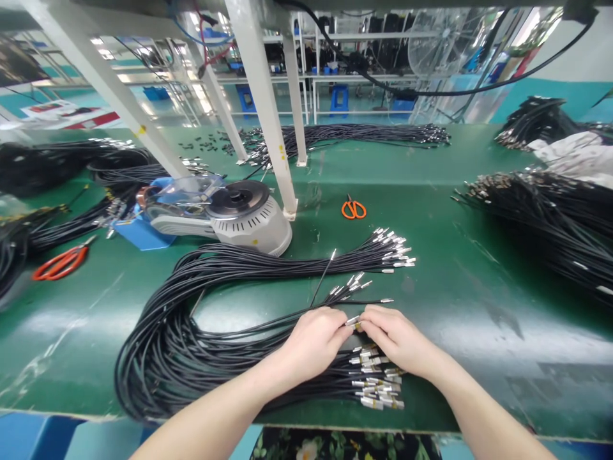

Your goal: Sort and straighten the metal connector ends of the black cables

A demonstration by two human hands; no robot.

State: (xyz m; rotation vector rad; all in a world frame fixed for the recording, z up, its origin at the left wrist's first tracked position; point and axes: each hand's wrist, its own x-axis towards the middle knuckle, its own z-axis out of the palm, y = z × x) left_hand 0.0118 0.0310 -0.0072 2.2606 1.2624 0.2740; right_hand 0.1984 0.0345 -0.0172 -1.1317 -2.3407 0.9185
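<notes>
My left hand (318, 340) is closed in a pinch on a black cable, close behind its silvery metal end fitting (353, 321). Facing it, my right hand (396, 337) pinches the tip of that fitting, where a small yellowish-brown bit shows. Under both hands runs a large bundle of black cables (205, 358), bent in a U on the green table. Its near ends (376, 383) carry metal fittings with yellowish-brown pieces. The far ends (393, 249) have plain silvery fittings. A few loose cable ends (349, 286) lie just beyond my left hand.
A grey tape dispenser (253, 223) stands beyond the bundle. Orange-handled scissors (353, 208) lie behind it, and red-handled cutters (64, 260) at left. More black cables (541, 223) are heaped at right. White posts (272, 115) rise from the green table (479, 306).
</notes>
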